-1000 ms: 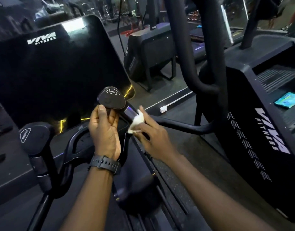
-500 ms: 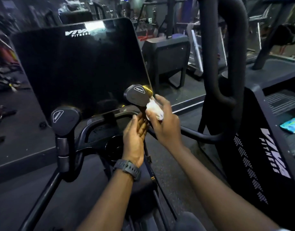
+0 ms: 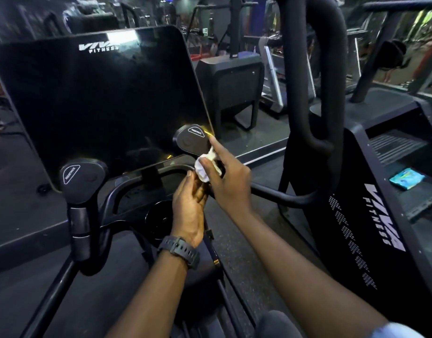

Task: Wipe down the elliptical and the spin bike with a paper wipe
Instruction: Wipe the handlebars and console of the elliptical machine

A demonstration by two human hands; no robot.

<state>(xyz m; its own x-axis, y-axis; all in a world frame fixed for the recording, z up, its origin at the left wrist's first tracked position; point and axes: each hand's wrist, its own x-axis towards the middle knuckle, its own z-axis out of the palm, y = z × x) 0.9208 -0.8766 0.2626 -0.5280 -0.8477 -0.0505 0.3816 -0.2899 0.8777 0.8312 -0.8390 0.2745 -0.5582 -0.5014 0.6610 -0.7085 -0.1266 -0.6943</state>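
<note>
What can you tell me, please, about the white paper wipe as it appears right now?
The paper wipe is a small, crumpled white wad, soft and creased. The right hand pinches it with the thumb, its index finger pointing up at the right handle cap. The left hand touches its lower edge with its fingertips. It sits just below that cap, before the dark console screen.

There is only one view. It comes from a camera on the person's head and looks forward and down. Very near, just below it, are both forearms and the big black shiny screen [image 3: 100,98] of the machine. Other gym machines stand farther back, blurry and dark.
</note>
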